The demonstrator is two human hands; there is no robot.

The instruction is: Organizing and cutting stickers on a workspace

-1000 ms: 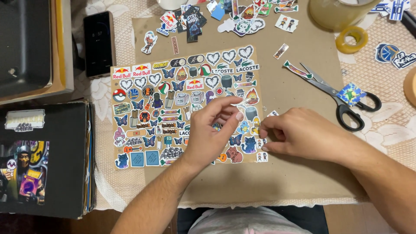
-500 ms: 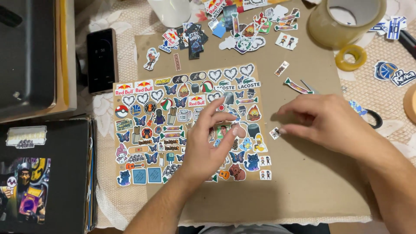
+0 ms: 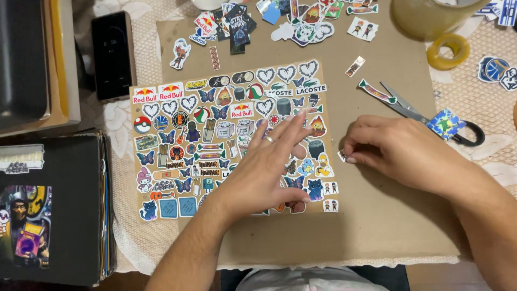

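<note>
A brown board covered with many small colourful stickers (image 3: pixel 215 134) lies on a larger sheet of brown cardboard (image 3: pixel 377 226). My left hand (image 3: pixel 269 167) rests flat on the right part of the sticker board, fingers spread, a ring on one finger. To its right, my right hand (image 3: pixel 401 151) has its fingertips pinched on a tiny sticker piece (image 3: pixel 341 156) at the board's right edge.
Scissors (image 3: pixel 431 116) with black handles lie right of my right hand. Loose stickers (image 3: pixel 269 21) are piled at the top. A tape roll (image 3: pixel 448 51) and a large tape spool (image 3: pixel 425 19) sit top right. A phone (image 3: pixel 112 54) and a black case (image 3: pixel 51 210) are on the left.
My right hand has moved left from the scissors area back toward the board's right edge, holding a small sticker piece. My left hand has flattened onto the board, fingers spread.
</note>
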